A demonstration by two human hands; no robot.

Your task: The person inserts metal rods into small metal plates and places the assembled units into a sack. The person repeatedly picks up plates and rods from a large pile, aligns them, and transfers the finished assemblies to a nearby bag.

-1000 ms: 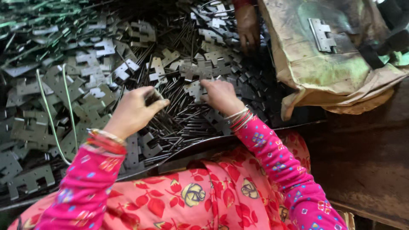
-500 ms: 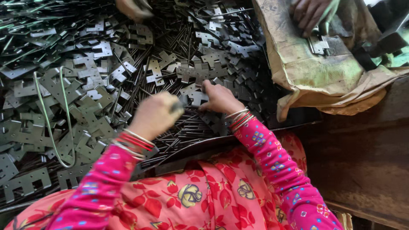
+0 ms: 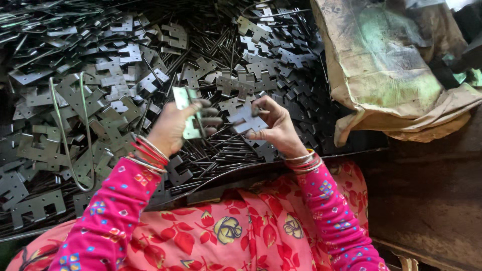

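both your hands have come up off the pile since a moment ago, and the other person's hands at the top are gone now. your left hand [image 3: 175, 128] is gripping a shiny hinge leaf [image 3: 185, 113] upright, with a thin pin [image 3: 198, 118] pinched against it. your right hand [image 3: 273, 125] is pinching a darker leaf [image 3: 244, 119] just beside it. both are hovering over the pile [image 3: 125, 75] of leaves and pins. a sack [image 3: 391, 75] is sitting off to the right.
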